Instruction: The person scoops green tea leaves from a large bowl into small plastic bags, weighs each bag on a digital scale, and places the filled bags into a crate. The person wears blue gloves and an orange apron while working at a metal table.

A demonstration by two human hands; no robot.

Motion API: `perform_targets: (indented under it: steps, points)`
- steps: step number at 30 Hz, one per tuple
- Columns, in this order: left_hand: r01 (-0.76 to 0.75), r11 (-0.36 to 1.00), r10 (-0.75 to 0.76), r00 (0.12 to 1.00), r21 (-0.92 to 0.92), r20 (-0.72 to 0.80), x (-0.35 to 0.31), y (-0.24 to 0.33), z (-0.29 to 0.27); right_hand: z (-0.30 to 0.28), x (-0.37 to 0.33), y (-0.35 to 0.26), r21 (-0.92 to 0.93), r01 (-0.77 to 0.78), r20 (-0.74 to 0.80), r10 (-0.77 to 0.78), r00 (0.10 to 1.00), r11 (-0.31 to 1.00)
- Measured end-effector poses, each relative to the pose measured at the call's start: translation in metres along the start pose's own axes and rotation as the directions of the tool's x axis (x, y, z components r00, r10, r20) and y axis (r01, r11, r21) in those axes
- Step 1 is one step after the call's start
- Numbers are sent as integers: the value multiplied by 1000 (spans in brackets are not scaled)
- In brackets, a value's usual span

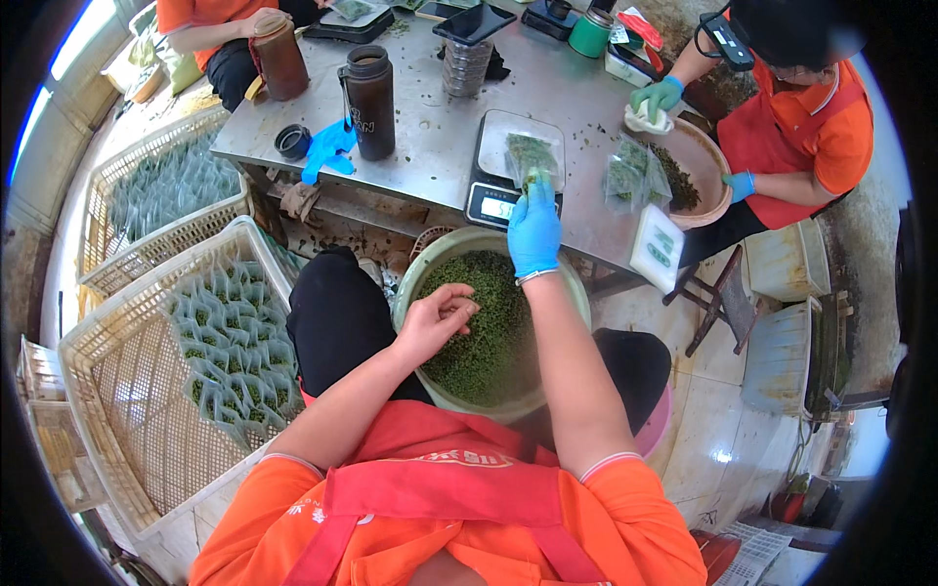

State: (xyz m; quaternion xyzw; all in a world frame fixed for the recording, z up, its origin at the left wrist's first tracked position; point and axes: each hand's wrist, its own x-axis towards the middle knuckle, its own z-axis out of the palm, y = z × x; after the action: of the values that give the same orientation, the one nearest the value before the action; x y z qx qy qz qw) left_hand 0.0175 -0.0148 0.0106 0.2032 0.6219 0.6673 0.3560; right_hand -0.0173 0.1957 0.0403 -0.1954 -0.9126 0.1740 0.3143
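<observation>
The steel tabletop [425, 122] fills the upper middle of the frame. At left stands a crate [127, 391] part filled with upright bags [234, 342]. Lower centre is a tub [426, 260] of green granules [484, 352]. Above it, on the tabletop, sits a scale [493, 146]. The right hand [535, 230], blue-gloved, has its fingertips at the lower edge of a clear bag [532, 156] lying on the scale; whether they pinch it I cannot tell. The bare left hand [435, 320] hangs over the granules, fingers curled toward the thumb; whether it holds any I cannot tell
</observation>
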Motion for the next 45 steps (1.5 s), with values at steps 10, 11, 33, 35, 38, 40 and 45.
perform_targets:
  steps: [10, 11, 33, 35, 38, 40, 45]
  points:
    - [-8, 999, 8, 1000, -39, 3, 1, -1, 3, -69, -66, -18, 538, -341, 244, 245, 938, 771]
    - [-11, 998, 11, 1000, -59, -2, 1, -1, 4, -60, -84, -13, 513, -418, 319, 286, 904, 750]
    - [-57, 839, 25, 997, 541, 67, -10, 5, 8, -64, -136, -4, 650, -610, 591, 202, 781, 453]
    - [-100, 853, 67, 994, 512, 82, -10, 8, 7, -66, -133, -4, 680, -611, 560, 249, 790, 406]
    - [-162, 823, 120, 986, 544, 113, -7, 18, 3, -69, -131, -4, 718, -608, 529, 302, 793, 339]
    - [-220, 729, 138, 975, 648, 176, 0, 26, -3, -73, -127, -6, 723, -607, 501, 354, 790, 330]
    - [-435, 480, 125, 894, 762, 431, 23, 42, -23, -78, -110, 19, 525, -463, 547, 133, 826, 714]
